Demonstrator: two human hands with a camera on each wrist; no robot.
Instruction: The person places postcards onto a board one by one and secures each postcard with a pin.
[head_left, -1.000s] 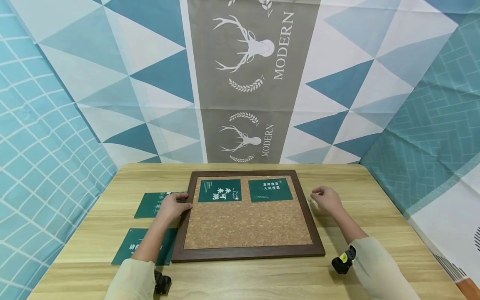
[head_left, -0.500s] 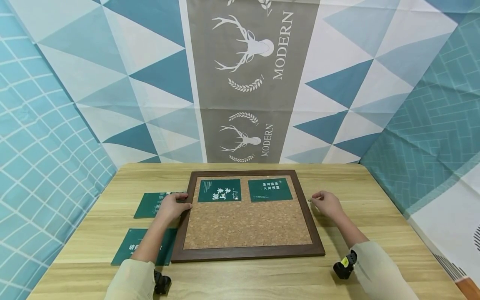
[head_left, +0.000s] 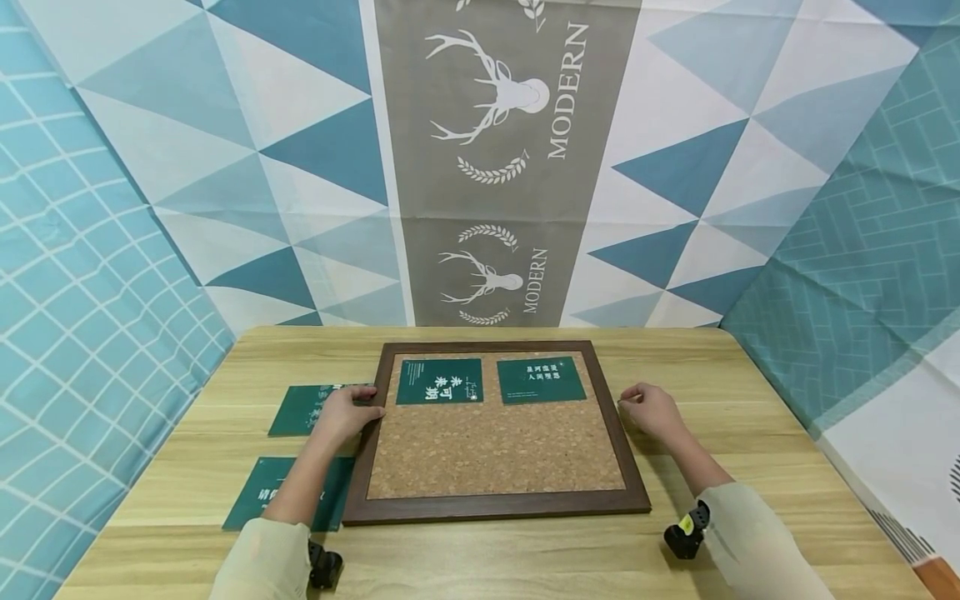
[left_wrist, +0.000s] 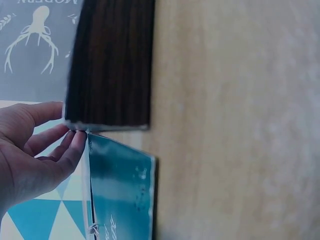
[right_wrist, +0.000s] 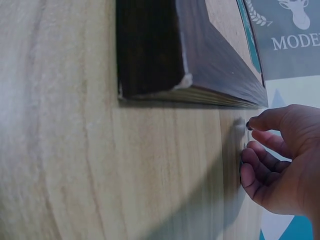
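Note:
A brown-framed cork board (head_left: 495, 450) lies flat on the table. My left hand (head_left: 347, 417) grips its left frame edge, the thumb on the rim and the fingers at the side. Two green cards with white print rest on the cork's upper half, a left card (head_left: 440, 381) and a right card (head_left: 540, 380). Just beyond the board's right edge, my right hand (head_left: 652, 412) has thumb and fingertips drawn together. At its thumb tip in the right wrist view is a small dark piece (right_wrist: 248, 126), pinched, too small to identify.
Two more green cards lie left of the board: an upper card (head_left: 291, 410), partly behind my left hand, and a lower card (head_left: 255, 496), partly under my forearm. The wooden table (head_left: 495, 558) ends at a patterned cloth backdrop (head_left: 322, 208).
My right hand has shifted slightly downward beside the board's right edge. A small shiny speck at its fingertips earlier no longer shows in the head view. My left hand and the board stay put.

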